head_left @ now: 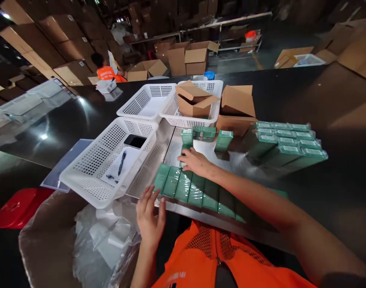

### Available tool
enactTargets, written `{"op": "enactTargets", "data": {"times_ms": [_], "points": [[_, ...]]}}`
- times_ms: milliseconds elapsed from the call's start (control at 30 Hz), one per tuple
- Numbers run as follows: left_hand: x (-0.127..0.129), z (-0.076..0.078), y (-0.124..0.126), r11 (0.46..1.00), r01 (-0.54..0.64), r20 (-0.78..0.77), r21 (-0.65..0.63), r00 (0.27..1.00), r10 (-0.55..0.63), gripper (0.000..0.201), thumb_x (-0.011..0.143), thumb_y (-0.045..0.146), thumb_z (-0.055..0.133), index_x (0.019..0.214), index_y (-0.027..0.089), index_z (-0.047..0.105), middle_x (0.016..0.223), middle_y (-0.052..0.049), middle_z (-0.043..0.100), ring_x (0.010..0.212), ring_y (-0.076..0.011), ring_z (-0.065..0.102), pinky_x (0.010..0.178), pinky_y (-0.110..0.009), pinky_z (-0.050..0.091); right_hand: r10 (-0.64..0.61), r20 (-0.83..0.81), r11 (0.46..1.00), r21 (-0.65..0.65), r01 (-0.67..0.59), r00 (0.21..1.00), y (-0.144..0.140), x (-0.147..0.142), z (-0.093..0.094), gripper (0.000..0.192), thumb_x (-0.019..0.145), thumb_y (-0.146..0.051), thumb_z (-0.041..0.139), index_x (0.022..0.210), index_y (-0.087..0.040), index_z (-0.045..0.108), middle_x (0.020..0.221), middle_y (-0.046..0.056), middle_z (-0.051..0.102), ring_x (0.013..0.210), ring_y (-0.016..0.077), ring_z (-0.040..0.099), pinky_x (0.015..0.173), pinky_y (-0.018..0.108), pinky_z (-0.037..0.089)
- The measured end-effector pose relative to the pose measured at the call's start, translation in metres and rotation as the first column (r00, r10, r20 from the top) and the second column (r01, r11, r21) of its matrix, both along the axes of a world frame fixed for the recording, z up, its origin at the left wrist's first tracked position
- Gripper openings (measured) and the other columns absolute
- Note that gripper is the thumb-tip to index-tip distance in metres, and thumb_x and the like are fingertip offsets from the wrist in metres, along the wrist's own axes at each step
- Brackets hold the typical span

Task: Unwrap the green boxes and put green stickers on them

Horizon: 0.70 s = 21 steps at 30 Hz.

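Just beyond the left part of a row of flat green boxes in glossy clear film (183,187), the right hand (195,162) has its fingers bent down around a small green rectangular carton (184,147); this carton lies directly under the fingertips, partly hidden by them. At the row's near left corner, the left hand (149,218) is unclenched and holds nothing, fingers spread near the end box; whether they touch it, I cannot tell.

Behind the held carton, farther from the row, stands an upright green carton with a white-labelled top (187,137); its print is too small to read. Another upright green carton (224,141) is beyond the row's middle, its label equally illegible. Right of the row, a film-wrapped block of green cartons (288,146) bears white labels on top, also unreadable.

Left of the row sits a white perforated plastic basket (91,160) with a black phone (135,141) and a black pen (122,163). Well beyond the row, an open brown cardboard box (195,105) rests in another white basket (173,119). Nearer than the row, the wearer's orange mesh vest (228,260) carries pale characters, too blurred to read.
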<state>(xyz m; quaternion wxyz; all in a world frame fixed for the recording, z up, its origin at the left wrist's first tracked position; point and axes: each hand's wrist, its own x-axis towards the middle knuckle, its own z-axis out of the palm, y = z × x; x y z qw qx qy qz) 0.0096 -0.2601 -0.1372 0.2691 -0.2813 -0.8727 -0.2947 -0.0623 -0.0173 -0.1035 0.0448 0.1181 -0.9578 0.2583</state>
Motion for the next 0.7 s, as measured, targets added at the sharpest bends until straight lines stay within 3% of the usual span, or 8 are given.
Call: {"op": "enactTargets", "data": {"times_ms": [100, 167, 267, 367, 500, 600, 633, 700], "points": [[-0.008, -0.005, -0.025, 0.985, -0.166, 0.048, 0.044, 0.985, 0.164, 0.025, 0.096, 0.027, 0.057, 0.117, 0.018, 0.066, 0.127, -0.015, 0.066, 0.121, -0.0286, 0.060, 0.103, -0.046, 0.046, -0.057, -0.040, 0.992, -0.116, 0.052, 0.998, 0.029, 0.014, 0.003, 0.026, 0.082, -0.022, 0.073, 0.107, -0.023, 0.066, 0.115, 0.009, 0.065, 0.097, 0.0241, 0.065, 0.083, 0.041, 0.057], [-0.020, -0.008, -0.036, 0.971, -0.233, 0.111, 0.047, 0.968, 0.227, 0.028, 0.097, 0.033, 0.055, 0.115, 0.016, 0.067, 0.125, -0.016, 0.067, 0.118, -0.0298, 0.062, 0.103, -0.047, 0.046, -0.217, -0.012, 0.903, -0.381, 0.196, 0.976, 0.058, 0.043, 0.008, 0.028, 0.085, -0.031, 0.069, 0.111, -0.023, 0.061, 0.111, 0.006, 0.066, 0.082, 0.0181, 0.065, 0.075, 0.036, 0.057], [-0.043, -0.010, -0.042, 0.961, -0.277, 0.236, 0.004, 0.934, 0.268, 0.039, 0.096, 0.043, 0.051, 0.116, 0.014, 0.067, 0.124, -0.018, 0.068, 0.117, -0.0332, 0.063, 0.101, -0.048, 0.048, -0.460, 0.165, 0.542, -0.726, 0.423, 0.872, 0.102, 0.112, 0.012, 0.030, 0.075, -0.038, 0.071, 0.098, -0.024, 0.058, 0.102, 0.002, 0.066, 0.067, 0.0139, 0.059, 0.063, 0.033, 0.055], [-0.069, -0.014, -0.038, 0.939, -0.335, 0.346, -0.073, 0.875, 0.339, 0.054, 0.090, 0.056, 0.049, 0.121, 0.015, 0.068, 0.114, -0.017, 0.071, 0.102, -0.0367, 0.067, 0.091, -0.051, 0.052, -0.631, 0.278, 0.273, -0.794, 0.543, 0.724, 0.131, 0.196, 0.006, 0.035, 0.071, -0.037, 0.069, 0.102, -0.026, 0.056, 0.111, 0.003, 0.065, 0.074, 0.0162, 0.062, 0.065, 0.034, 0.057], [-0.098, -0.014, -0.024, 0.902, -0.324, 0.492, -0.286, 0.758, 0.428, 0.070, 0.084, 0.066, 0.043, 0.125, 0.015, 0.067, 0.090, -0.015, 0.071, 0.086, -0.0391, 0.068, 0.078, -0.052, 0.053, -0.820, 0.392, -0.064, -0.787, 0.613, 0.418, 0.138, 0.294, -0.018, 0.054, 0.071, -0.034, 0.065, 0.124, -0.032, 0.056, 0.112, 0.003, 0.065, 0.089, 0.0226, 0.066, 0.075, 0.043, 0.060], [-0.106, -0.009, -0.008, 0.879, -0.257, 0.530, -0.402, 0.717, 0.452, 0.075, 0.083, 0.068, 0.040, 0.131, 0.015, 0.063, 0.090, -0.015, 0.070, 0.076, -0.0365, 0.065, 0.072, -0.049, 0.052, -0.877, 0.424, -0.109, -0.633, 0.767, 0.225, 0.127, 0.334, -0.041, 0.047, 0.075, -0.038, 0.057, 0.120, -0.027, 0.065, 0.104, 0.004, 0.069, 0.089, 0.0246, 0.066, 0.081, 0.047, 0.058], [-0.106, -0.007, -0.004, 0.867, -0.232, 0.532, -0.442, 0.710, 0.461, 0.075, 0.084, 0.068, 0.038, 0.131, 0.015, 0.063, 0.088, -0.014, 0.070, 0.070, -0.0345, 0.063, 0.070, -0.048, 0.051, -0.893, 0.409, -0.087, -0.565, 0.821, 0.187, 0.122, 0.340, -0.048, 0.045, 0.074, -0.039, 0.058, 0.116, -0.026, 0.068, 0.104, 0.005, 0.070, 0.093, 0.0265, 0.066, 0.086, 0.050, 0.056], [-0.105, -0.006, 0.003, 0.830, -0.194, 0.513, -0.523, 0.706, 0.488, 0.075, 0.084, 0.069, 0.035, 0.128, 0.016, 0.065, 0.078, -0.012, 0.066, 0.059, -0.0311, 0.057, 0.065, -0.047, 0.049, -0.937, 0.311, 0.015, -0.420, 0.907, 0.160, 0.113, 0.344, -0.056, 0.041, 0.072, -0.044, 0.065, 0.107, -0.025, 0.073, 0.113, 0.008, 0.071, 0.107, 0.0325, 0.062, 0.097, 0.057, 0.048]]}}
